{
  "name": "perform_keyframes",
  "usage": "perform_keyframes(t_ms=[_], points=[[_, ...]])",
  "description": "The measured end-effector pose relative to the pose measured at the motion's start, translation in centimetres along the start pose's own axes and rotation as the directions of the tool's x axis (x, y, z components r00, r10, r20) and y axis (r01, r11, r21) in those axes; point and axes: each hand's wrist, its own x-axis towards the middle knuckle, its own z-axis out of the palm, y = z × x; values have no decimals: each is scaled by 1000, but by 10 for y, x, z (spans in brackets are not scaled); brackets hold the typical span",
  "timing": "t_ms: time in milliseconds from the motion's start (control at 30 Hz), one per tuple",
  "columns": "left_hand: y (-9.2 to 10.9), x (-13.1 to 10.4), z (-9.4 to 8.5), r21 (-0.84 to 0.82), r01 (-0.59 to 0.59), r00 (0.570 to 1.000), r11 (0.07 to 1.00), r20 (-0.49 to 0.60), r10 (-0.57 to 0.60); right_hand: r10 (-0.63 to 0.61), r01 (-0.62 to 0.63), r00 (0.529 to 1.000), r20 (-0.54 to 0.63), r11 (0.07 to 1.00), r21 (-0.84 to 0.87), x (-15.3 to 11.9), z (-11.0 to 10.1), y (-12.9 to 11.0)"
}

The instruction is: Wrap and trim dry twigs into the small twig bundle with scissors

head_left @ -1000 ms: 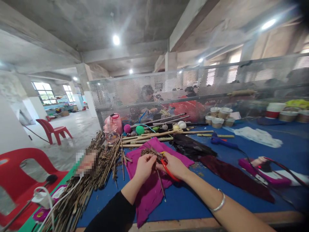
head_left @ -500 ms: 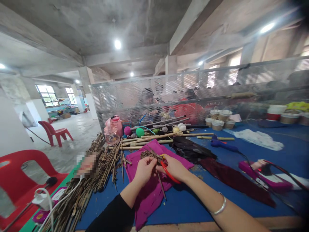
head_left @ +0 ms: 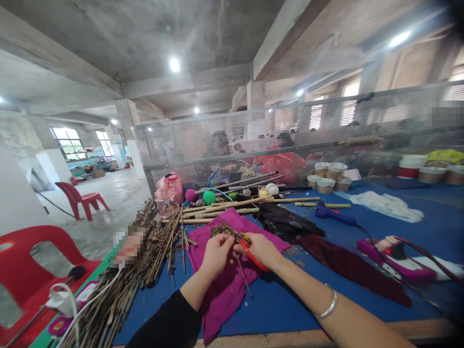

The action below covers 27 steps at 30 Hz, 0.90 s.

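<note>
Over a magenta cloth [head_left: 226,295] on the blue table, my left hand [head_left: 218,253] pinches something too small to make out, close to a thin dry stem [head_left: 244,278]. My right hand [head_left: 258,251] is closed around scissors with red handles [head_left: 252,257]; their blades point up and left. The fingertips of both hands nearly meet. Dried brown plant heads [head_left: 218,231] lie on the cloth just beyond my fingers.
Dry stalks [head_left: 123,285] are heaped at the left. Behind the cloth are bamboo sticks [head_left: 217,210], yarn balls [head_left: 209,197] and a pink container [head_left: 169,193]. Dark red fabric [head_left: 355,266], a blue glue gun [head_left: 335,215] and a power strip [head_left: 406,266] lie at the right.
The view has shifted slightly. Both hands remain over the cloth in nearly the same pose, and the lower end of the thin stem has moved slightly right.
</note>
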Motion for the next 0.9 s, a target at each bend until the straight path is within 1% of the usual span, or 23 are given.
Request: perform_keyframes(t_ms=[67,167,333,400,667,900], points=[[-2,1,-1,-4,-1,1000,1000,-3,1,-15,15,1000,-5,1000,-17,0,-1,-1],[-3,2,-2,8,-13,1000,1000,1,13,-22,20,999,-42,999,-41,-1,0,-1],[-1,1,-2,28,-25,1000,999,11,25,-34,34,999,-14,999,24,-1,5,1],[-1,1,-3,36,-26,1000,999,12,26,-26,26,999,-22,999,18,-1,5,0],[-4,3,-5,55,-54,998,997,25,53,59,-65,997,-41,987,-150,-5,-4,-13],[-4,3,-6,70,-31,1000,997,0,31,67,-77,997,-49,970,-229,-3,-7,-8]])
